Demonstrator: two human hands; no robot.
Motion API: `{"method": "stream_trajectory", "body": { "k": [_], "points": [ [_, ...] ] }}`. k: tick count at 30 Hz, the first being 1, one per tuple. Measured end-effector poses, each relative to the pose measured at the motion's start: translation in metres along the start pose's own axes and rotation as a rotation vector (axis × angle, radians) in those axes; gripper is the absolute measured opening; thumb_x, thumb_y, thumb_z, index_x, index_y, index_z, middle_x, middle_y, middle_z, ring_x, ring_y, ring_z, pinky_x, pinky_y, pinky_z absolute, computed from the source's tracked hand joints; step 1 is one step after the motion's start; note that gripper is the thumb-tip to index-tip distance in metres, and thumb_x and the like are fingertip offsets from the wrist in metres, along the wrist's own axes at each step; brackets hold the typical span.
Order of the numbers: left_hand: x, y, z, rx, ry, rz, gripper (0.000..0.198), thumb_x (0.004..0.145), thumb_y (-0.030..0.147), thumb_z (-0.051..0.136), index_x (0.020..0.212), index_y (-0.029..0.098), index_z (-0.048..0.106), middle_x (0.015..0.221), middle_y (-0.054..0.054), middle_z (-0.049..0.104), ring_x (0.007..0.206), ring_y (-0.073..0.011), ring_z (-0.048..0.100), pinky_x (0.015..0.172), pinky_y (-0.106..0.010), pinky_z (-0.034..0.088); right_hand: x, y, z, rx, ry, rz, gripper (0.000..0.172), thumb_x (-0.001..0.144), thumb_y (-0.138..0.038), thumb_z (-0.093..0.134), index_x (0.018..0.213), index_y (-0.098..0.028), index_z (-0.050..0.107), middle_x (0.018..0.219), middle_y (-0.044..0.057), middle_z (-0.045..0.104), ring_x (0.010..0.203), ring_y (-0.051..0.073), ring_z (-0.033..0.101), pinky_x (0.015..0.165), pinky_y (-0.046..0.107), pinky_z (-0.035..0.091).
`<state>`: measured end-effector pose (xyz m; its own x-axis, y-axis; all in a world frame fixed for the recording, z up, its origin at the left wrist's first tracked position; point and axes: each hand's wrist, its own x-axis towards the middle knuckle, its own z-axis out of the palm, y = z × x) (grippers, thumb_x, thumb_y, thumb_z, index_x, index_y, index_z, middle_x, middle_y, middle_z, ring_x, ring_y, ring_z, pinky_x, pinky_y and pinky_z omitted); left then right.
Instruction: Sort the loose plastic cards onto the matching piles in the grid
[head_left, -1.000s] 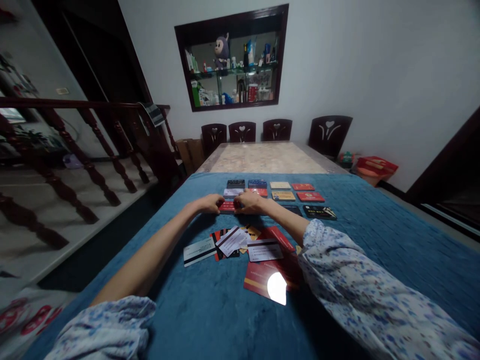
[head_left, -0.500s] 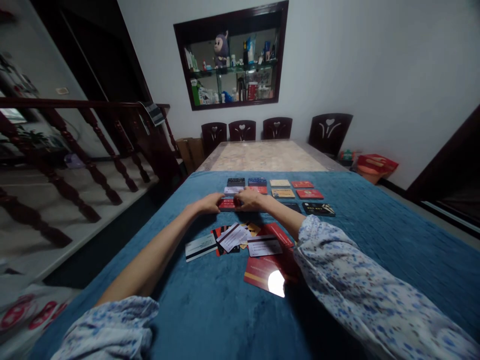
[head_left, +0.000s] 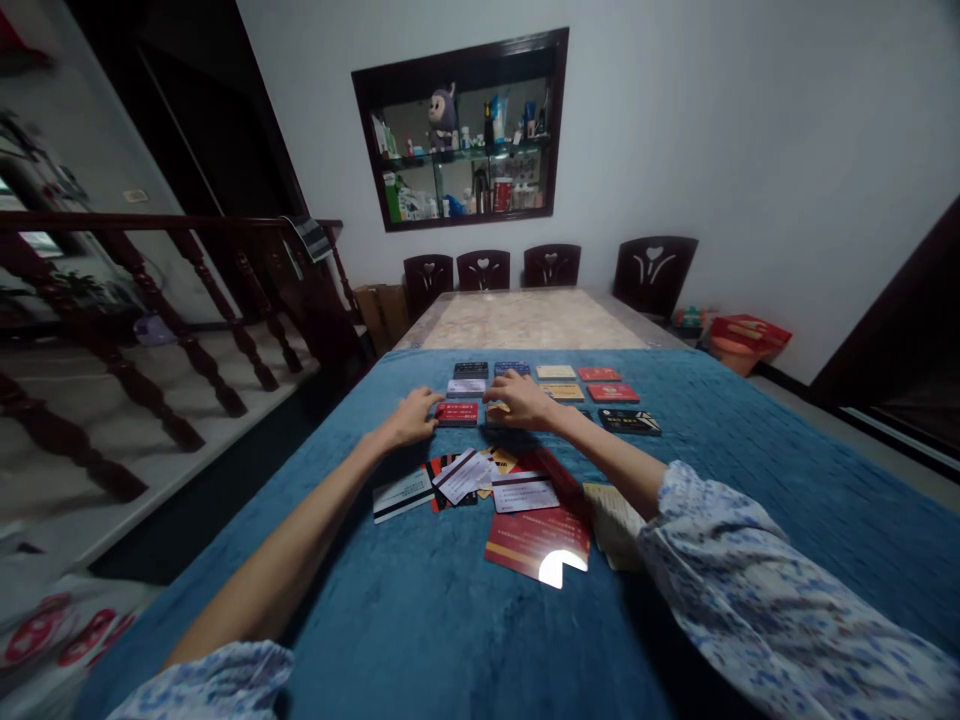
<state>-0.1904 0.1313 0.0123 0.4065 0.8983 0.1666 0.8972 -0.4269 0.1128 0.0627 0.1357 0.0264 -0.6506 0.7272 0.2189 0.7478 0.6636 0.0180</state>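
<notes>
Small stacks of cards lie in rows across the blue cloth. My left hand (head_left: 411, 416) is open, its fingertips at the left edge of a red card stack (head_left: 457, 414). Over a yellowish card stack (head_left: 495, 413) just right of it, my right hand (head_left: 523, 400) is curved with its fingers apart. That hand partly hides this stack and a reddish one behind. Nearer to me is a loose pile: a pale card with a dark stripe (head_left: 403, 496), a white striped card (head_left: 525, 492), orange and yellow cards, and a larger red card (head_left: 525, 545) catching glare.
A black card stack (head_left: 630, 421) and red card stack (head_left: 613, 393) lie to the right. A cream paper piece (head_left: 611, 525) lies under my right forearm. Chairs (head_left: 652, 272) stand around the bare stone tabletop (head_left: 517, 318). A wooden railing (head_left: 172, 225) runs along the left.
My right hand has moved right, off the red stack to the yellowish one. My left hand has shifted slightly left, and the red stack shows fully. The view has tilted a little upward.
</notes>
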Motion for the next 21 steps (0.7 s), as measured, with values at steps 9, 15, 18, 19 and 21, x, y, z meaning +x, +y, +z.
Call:
{"method": "stream_trajectory", "body": {
  "k": [9,15,18,19,21],
  "points": [
    [-0.031,0.042,0.001,-0.002,0.15,0.045,0.035,0.083,0.014,0.054,0.114,0.019,0.068,0.124,-0.011,0.062,0.114,-0.0297,0.052,0.093,-0.049,0.043,-0.057,0.01,0.018,0.093,0.216,-0.149,0.016,0.091,-0.023,0.057,0.096,-0.022,0.072,0.093,0.009,0.067,0.094,0.024,0.048,0.076,0.035,0.033],
    [-0.045,0.076,0.006,-0.048,0.173,0.103,0.032,0.082,0.011,0.055,0.109,0.019,0.069,0.116,-0.01,0.067,0.111,-0.0279,0.052,0.092,-0.047,0.043,-0.101,0.007,0.02,0.16,0.271,-0.166,0.016,0.091,-0.028,0.059,0.1,-0.022,0.07,0.099,0.009,0.068,0.098,0.025,0.051,0.079,0.038,0.036],
    [-0.051,0.097,0.008,-0.046,0.177,0.145,0.028,0.082,0.012,0.057,0.106,0.02,0.07,0.11,-0.009,0.069,0.109,-0.0271,0.052,0.091,-0.046,0.042,-0.116,0.003,0.016,0.173,0.264,-0.177,0.021,0.093,-0.035,0.056,0.103,-0.023,0.07,0.101,0.01,0.068,0.098,0.025,0.051,0.08,0.04,0.037],
    [-0.053,0.104,0.009,-0.042,0.174,0.166,0.027,0.082,0.013,0.057,0.105,0.02,0.07,0.107,-0.008,0.07,0.107,-0.0267,0.053,0.091,-0.046,0.042,-0.12,0.002,0.015,0.18,0.253,-0.184,0.022,0.093,-0.036,0.056,0.103,-0.022,0.07,0.101,0.01,0.068,0.098,0.025,0.051,0.08,0.04,0.038],
    [-0.057,0.119,0.011,-0.041,0.177,0.191,0.022,0.083,0.014,0.059,0.1,0.02,0.072,0.104,-0.008,0.07,0.103,-0.0265,0.053,0.087,-0.043,0.042,-0.125,0.0,0.013,0.201,0.227,-0.197,0.025,0.092,-0.04,0.057,0.103,-0.022,0.069,0.102,0.011,0.067,0.098,0.026,0.051,0.079,0.04,0.038]
  ]
}}
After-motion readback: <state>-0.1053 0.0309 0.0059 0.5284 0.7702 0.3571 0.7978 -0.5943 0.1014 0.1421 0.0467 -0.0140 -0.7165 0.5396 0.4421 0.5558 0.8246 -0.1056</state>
